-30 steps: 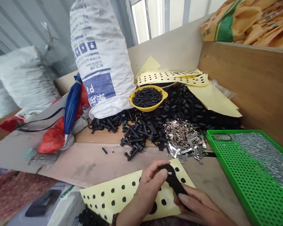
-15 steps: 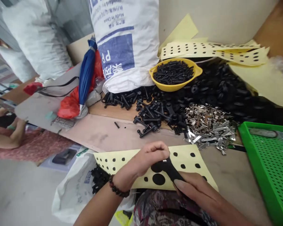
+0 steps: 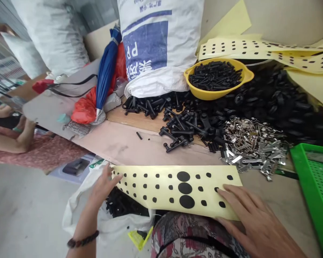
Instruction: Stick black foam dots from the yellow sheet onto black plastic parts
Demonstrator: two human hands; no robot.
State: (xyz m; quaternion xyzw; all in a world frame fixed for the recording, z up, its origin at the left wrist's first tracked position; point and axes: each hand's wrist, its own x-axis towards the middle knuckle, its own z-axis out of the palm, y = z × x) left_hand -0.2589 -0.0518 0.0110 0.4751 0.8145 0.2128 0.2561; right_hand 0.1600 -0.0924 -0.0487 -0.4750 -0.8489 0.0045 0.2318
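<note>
A pale yellow sheet [image 3: 164, 179] with rows of small black dots and three larger black ovals lies across the table's near edge, its left part sticking out over the edge. My left hand [image 3: 104, 186], a dark bead bracelet on its wrist, is at the sheet's left end with thumb and fingers apart. Over the right end of the sheet my right hand [image 3: 254, 215] rests with fingers stretched out. Neither hand shows a part in it. Below the sheet's left part, black parts [image 3: 115, 206] sit in a white sack [image 3: 78, 218].
Piles of black crank-like parts [image 3: 181, 125] and metal clips [image 3: 258, 143] lie behind the sheet. A yellow basket [image 3: 204, 94] holds black pieces. At right stands a green tray [image 3: 302, 186]. Behind are a blue umbrella [image 3: 106, 71] and a white sack [image 3: 161, 43]. Another person's arm [image 3: 19, 139] is at left.
The long black part that both hands held is out of sight. My hands have moved apart to the sheet's two ends, uncovering its middle. The view has shifted somewhat.
</note>
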